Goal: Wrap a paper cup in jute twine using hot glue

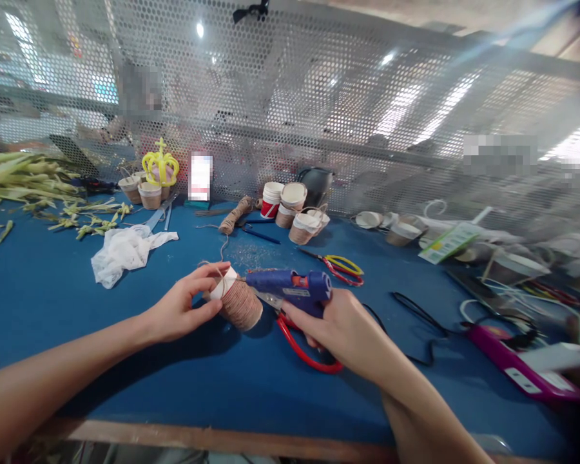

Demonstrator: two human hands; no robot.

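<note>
Twine-wrapped cup (241, 308) tilts above the blue worktop (198, 393), its white rim pinched between the thumb and fingers of the left hand (186, 306). Clamped round a blue glue gun (290, 285), the right hand (341, 322) brings the nozzle close to that rim. Red-handled scissors (299, 351) show beneath the gun; whether they are gripped too, I cannot tell.

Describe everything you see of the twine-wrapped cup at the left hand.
The cup is closely coiled in tan-brown twine, with a bare white band, seemingly paper, at its upper-left end. It leans well over above the blue table, other end toward the lower right. The left hand grips the white end. The glue gun points close to that band; contact is unclear.
</note>
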